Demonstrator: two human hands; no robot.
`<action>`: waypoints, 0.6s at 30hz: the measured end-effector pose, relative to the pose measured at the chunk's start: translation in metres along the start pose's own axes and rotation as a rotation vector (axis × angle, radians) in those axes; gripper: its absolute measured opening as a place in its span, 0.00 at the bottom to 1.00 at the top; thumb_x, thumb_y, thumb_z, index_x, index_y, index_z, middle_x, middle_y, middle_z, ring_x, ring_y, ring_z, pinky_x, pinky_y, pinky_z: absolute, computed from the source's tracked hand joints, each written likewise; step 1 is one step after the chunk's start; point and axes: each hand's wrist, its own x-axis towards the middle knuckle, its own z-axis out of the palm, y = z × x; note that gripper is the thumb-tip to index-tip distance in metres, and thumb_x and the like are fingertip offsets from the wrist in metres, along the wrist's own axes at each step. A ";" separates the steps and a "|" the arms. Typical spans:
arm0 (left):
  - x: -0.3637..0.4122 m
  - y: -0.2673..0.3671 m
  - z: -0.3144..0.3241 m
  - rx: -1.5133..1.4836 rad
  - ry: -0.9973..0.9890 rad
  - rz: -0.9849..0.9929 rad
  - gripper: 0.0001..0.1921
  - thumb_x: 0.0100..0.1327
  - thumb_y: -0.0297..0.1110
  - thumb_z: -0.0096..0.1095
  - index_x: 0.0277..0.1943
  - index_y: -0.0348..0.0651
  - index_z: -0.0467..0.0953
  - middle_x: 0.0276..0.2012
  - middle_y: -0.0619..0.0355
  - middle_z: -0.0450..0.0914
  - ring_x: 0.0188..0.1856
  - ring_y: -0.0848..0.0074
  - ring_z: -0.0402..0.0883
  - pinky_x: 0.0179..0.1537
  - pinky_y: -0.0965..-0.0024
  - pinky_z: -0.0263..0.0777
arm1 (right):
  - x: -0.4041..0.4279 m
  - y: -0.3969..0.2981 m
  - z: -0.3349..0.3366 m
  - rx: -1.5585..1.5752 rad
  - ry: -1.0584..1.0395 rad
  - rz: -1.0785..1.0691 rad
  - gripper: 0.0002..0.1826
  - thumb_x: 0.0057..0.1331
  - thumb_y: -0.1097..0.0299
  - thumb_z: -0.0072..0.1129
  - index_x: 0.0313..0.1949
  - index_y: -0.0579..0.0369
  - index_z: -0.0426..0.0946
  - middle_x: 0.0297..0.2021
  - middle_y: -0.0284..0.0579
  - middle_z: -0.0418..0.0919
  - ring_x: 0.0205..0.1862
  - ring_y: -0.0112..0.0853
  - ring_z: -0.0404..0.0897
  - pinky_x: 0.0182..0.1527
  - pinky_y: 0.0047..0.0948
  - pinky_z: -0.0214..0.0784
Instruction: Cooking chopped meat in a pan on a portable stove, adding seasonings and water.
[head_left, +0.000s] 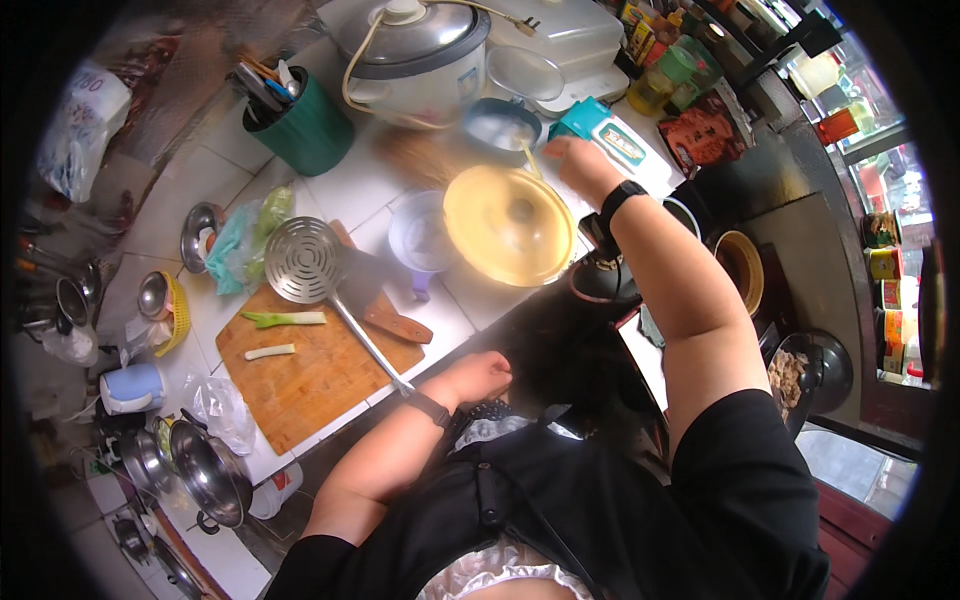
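My right hand (592, 171), with a dark watch on the wrist, reaches over the counter beside a wet-wipe pack (626, 146). Its fingers are curled and blurred, so their grip is unclear. Near the fingertips is a dark tub (501, 129) of white contents with a pale spoon handle (531, 159). A yellow plastic bowl (510, 232) lies just below that hand. Close to my body, my left hand (476, 377) is loosely curled with nothing visible in it. A slotted metal skimmer (305, 259) lies across the wooden cutting board (300, 397), its handle end by my left wrist.
Scallion pieces (292, 319) and a cleaver with a wooden handle (399, 322) lie on the board. A pale purple cup (420, 232) stands beside the bowl. Behind are a rice cooker (420, 82) and a green utensil holder (307, 135). Metal pans (206, 469) sit at left.
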 end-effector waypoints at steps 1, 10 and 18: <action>0.001 0.004 0.002 -0.014 -0.011 -0.004 0.16 0.61 0.41 0.63 0.46 0.40 0.77 0.35 0.53 0.83 0.38 0.67 0.82 0.41 0.67 0.74 | 0.001 -0.001 -0.009 0.022 0.031 0.055 0.20 0.54 0.83 0.45 0.45 0.56 0.79 0.43 0.52 0.81 0.46 0.47 0.79 0.50 0.35 0.70; 0.024 0.068 0.025 0.294 -0.160 0.143 0.16 0.58 0.40 0.64 0.46 0.41 0.77 0.33 0.52 0.82 0.37 0.65 0.82 0.41 0.66 0.74 | -0.186 -0.039 -0.080 0.311 0.140 0.032 0.12 0.59 0.69 0.56 0.42 0.57 0.79 0.38 0.50 0.79 0.39 0.40 0.79 0.43 0.33 0.72; 0.072 0.196 0.126 0.381 -0.287 0.422 0.18 0.61 0.41 0.63 0.50 0.40 0.75 0.33 0.57 0.81 0.35 0.74 0.79 0.40 0.70 0.74 | -0.493 -0.028 -0.191 0.157 0.515 0.379 0.10 0.59 0.74 0.57 0.41 0.57 0.78 0.34 0.43 0.74 0.31 0.29 0.76 0.36 0.26 0.70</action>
